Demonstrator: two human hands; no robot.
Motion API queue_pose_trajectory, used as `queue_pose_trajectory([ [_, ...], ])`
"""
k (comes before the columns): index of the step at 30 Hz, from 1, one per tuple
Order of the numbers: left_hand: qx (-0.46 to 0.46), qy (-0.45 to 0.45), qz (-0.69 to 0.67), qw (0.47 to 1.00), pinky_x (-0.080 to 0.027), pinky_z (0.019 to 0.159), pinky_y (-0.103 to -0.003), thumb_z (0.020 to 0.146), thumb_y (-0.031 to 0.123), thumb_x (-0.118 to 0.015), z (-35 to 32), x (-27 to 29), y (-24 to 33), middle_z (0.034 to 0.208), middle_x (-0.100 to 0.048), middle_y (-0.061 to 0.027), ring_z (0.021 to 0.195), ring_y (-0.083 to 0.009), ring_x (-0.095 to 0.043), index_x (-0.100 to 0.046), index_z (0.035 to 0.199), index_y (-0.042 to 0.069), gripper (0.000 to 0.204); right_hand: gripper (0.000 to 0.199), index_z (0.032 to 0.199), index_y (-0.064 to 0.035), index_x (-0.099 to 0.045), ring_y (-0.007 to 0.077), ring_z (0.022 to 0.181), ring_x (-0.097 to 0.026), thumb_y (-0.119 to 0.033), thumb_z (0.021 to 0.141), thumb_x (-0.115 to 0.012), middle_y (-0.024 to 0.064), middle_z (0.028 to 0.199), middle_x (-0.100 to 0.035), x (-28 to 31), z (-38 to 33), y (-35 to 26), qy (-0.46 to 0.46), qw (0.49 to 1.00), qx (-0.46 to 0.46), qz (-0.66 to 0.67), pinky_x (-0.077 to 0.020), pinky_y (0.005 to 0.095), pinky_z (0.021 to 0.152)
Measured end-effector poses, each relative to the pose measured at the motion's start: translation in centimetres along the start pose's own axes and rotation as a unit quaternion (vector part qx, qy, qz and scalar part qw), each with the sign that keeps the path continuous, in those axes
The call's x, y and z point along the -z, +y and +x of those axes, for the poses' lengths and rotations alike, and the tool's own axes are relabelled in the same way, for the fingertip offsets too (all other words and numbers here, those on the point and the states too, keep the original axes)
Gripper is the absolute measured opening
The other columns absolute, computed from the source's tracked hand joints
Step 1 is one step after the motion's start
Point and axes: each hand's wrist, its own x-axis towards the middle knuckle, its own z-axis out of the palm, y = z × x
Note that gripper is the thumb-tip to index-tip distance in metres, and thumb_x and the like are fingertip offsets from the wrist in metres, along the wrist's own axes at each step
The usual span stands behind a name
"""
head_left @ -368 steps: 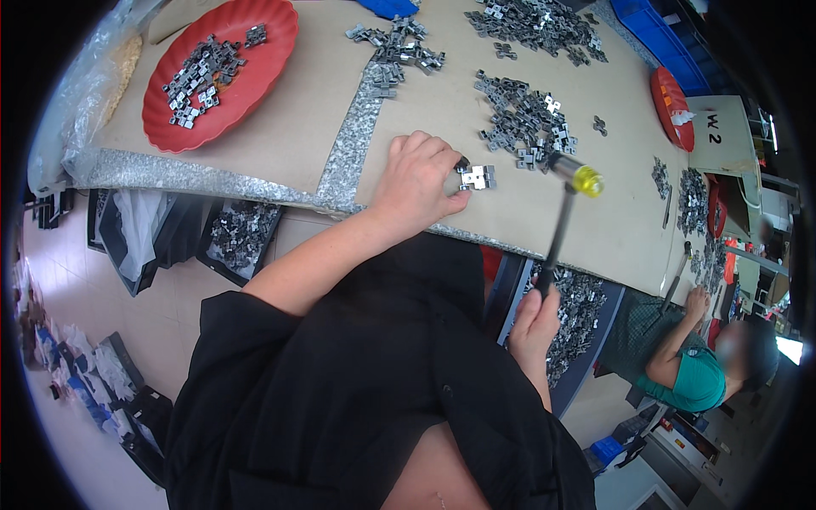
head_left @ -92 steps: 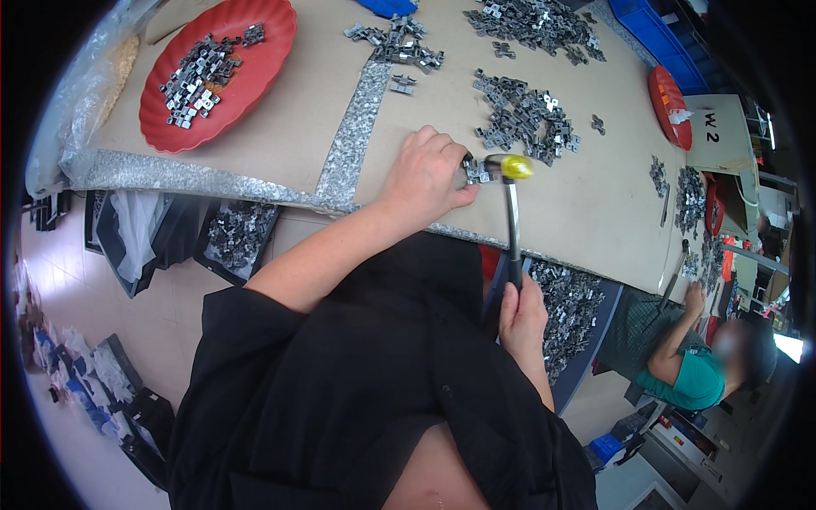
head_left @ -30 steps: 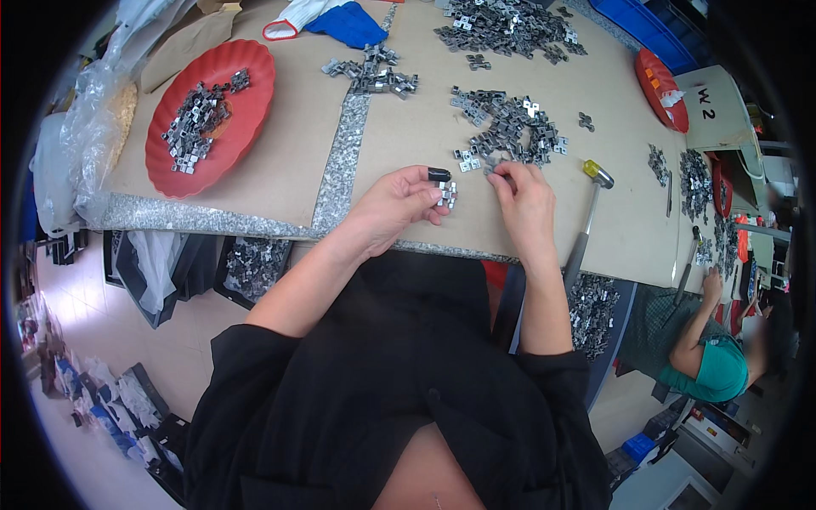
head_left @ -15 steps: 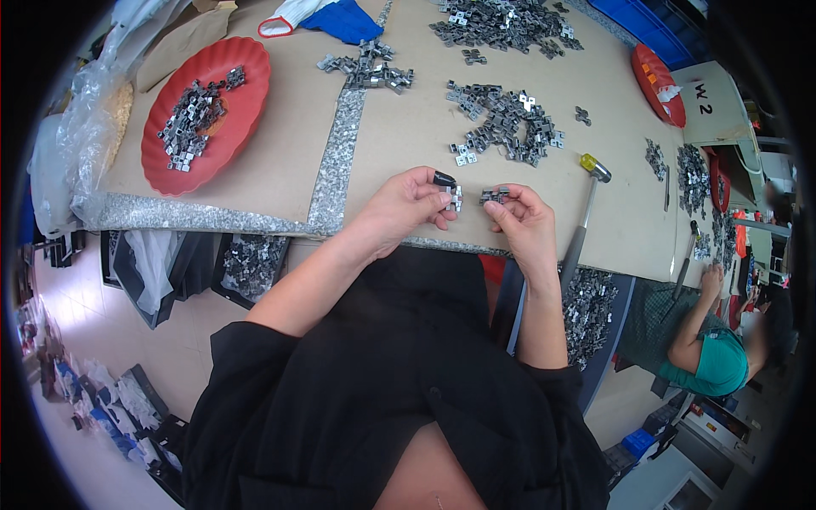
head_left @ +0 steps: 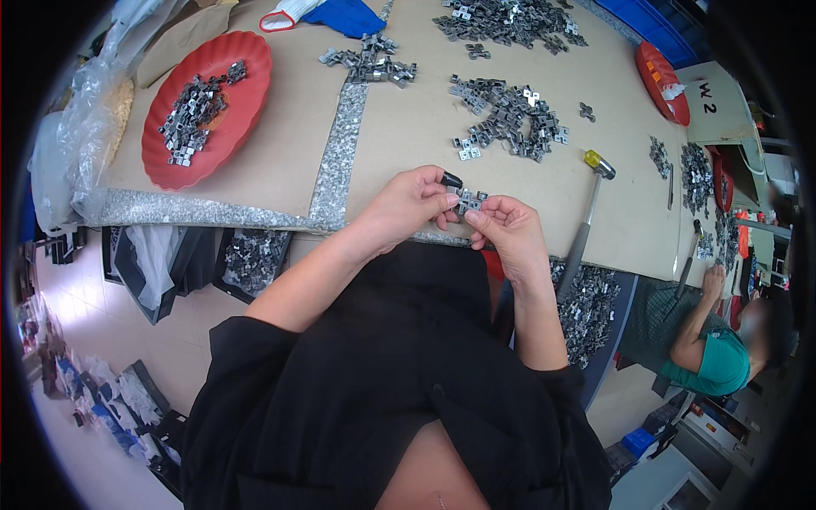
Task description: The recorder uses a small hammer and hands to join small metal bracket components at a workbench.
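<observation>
Close to the front edge of the table, my left hand (head_left: 415, 204) and my right hand (head_left: 510, 228) meet fingertip to fingertip. Each pinches a small silvery metal part, and the two metal parts (head_left: 467, 202) now touch side by side. Whether they are joined I cannot tell. A black cover sits on one fingertip of my left hand. Just beyond lies a pile of similar metal parts (head_left: 514, 119). Right of my hands rests a hammer (head_left: 586, 212) with a yellow-capped head and grey handle, which reaches over the table edge.
A red scalloped dish (head_left: 242, 127) with metal parts stands at left. More part heaps (head_left: 510, 24) lie at the back, near a blue-and-white glove (head_left: 340, 15). Below the table are bins (head_left: 251, 259) of parts. At right a co-worker in a green shirt (head_left: 714, 361) sits by the table.
My right hand has moved left, bringing its metal part against the one in my left hand. The gap between the two parts has closed.
</observation>
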Motion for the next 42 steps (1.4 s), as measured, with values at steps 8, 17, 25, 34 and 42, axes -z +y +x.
queue_pose_trajectory([
  [8,-0.019,-0.006,0.04,0.999,-0.045,0.06,-0.02,0.084,0.004,-0.05,0.0,0.0,-0.6,0.075,-0.055,-0.0014,0.065,-0.0055,-0.052,-0.048,0.092,0.002,0.008,0.016,0.077,0.0007,-0.054,0.0067,0.047,-0.052,-0.006,0.071,-0.067,0.0057,0.064,-0.058,-0.6,-0.1,-0.5,0.03,0.999,-0.04,-0.021,-0.0436,0.0178,0.041],
  [17,-0.023,0.026,0.07,0.997,-0.042,0.054,-0.017,0.081,0.006,-0.057,-0.1,-0.2,-0.5,0.075,-0.054,-0.0012,0.065,-0.0038,-0.051,-0.044,0.087,0.004,0.014,0.015,0.073,-0.0013,-0.053,0.0073,0.045,-0.052,-0.008,0.072,-0.066,0.0054,0.061,-0.058,-1.0,-0.1,-0.4,0.005,0.999,-0.051,0.006,-0.0428,0.0181,0.04],
  [25,-0.025,0.008,0.026,0.999,-0.041,0.054,-0.016,0.077,0.002,-0.06,-0.2,-0.1,0.0,0.074,-0.055,-0.0017,0.067,-0.0049,-0.053,-0.042,0.092,0.004,0.023,0.016,0.079,0.0002,-0.055,0.0071,0.05,-0.053,-0.012,0.075,-0.065,0.0046,0.066,-0.058,-0.4,-0.2,-1.8,-0.061,0.993,-0.088,-0.056,-0.044,0.0181,0.043],
  [34,-0.002,-0.045,0.025,0.999,-0.041,0.057,-0.017,0.08,0.006,-0.058,-0.6,0.0,0.7,0.076,-0.055,-0.0006,0.066,-0.004,-0.051,-0.046,0.094,0.005,0.019,0.02,0.087,0.002,-0.056,0.0063,0.052,-0.052,-0.016,0.08,-0.06,0.0031,0.067,-0.057,-0.5,0.4,-1.4,-0.062,0.997,-0.032,-0.045,-0.0446,0.0175,0.045],
  [42,0.022,-0.054,0.048,0.997,-0.036,0.052,-0.016,0.083,0.009,-0.054,0.0,0.8,0.3,0.071,-0.053,0.001,0.06,-0.0033,-0.046,-0.05,0.091,0.004,0.01,0.015,0.086,0.003,-0.055,0.0056,0.051,-0.051,-0.011,0.08,-0.059,0.0036,0.067,-0.057,-0.6,0.4,-1.2,-0.039,0.995,-0.007,-0.089,-0.0439,0.0174,0.046],
])
